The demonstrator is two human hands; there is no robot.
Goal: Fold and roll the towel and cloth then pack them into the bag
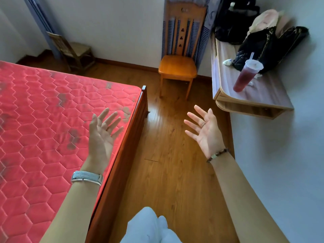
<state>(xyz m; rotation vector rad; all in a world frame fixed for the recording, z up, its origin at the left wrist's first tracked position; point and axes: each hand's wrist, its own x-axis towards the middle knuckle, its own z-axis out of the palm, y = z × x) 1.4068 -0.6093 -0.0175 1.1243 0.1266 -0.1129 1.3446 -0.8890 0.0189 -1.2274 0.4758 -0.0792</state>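
My left hand (102,134) is held palm up with fingers spread over the right edge of the red quilted mattress (43,120). My right hand (205,130) is also palm up and spread, above the wooden floor (168,155). Neither hand holds anything. A black quilted bag (259,48) with a chain strap lies on the wall shelf (252,100) at the upper right, with a pale pink cloth item (264,19) behind it and a second black bag (233,20) farther back. I see no towel on the mattress.
A plastic cup of red drink (245,76) with a straw stands on the shelf near its front edge. An orange wooden chair (178,65) stands against the far wall, a darker chair (73,50) at the back left. The bed's wooden side rail (126,155) runs beside my legs.
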